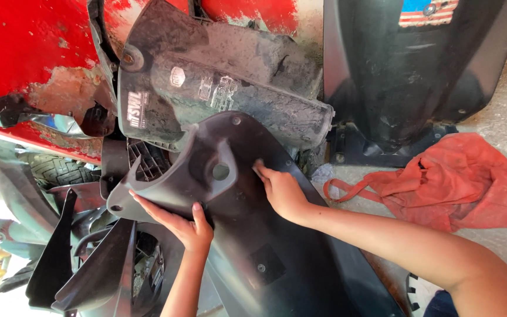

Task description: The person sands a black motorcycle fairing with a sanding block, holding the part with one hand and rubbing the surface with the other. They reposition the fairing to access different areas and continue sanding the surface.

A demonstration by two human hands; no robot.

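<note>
A large black plastic scooter body panel (247,235) with a round hole near its upper end lies tilted across the middle of the head view. My left hand (183,223) grips its left edge, thumb on top and fingers underneath. My right hand (280,189) presses flat on the panel's face just right of the hole, fingers pointing up-left. Behind the panel leans a dusty dark grey plastic cover (230,88) with printed markings.
A red scraped body panel (30,58) fills the upper left. A glossy black fairing (406,76) stands at upper right. A crumpled red cloth (459,179) lies on the concrete floor at right. More black plastic parts (89,264) and a tyre (60,170) crowd the lower left.
</note>
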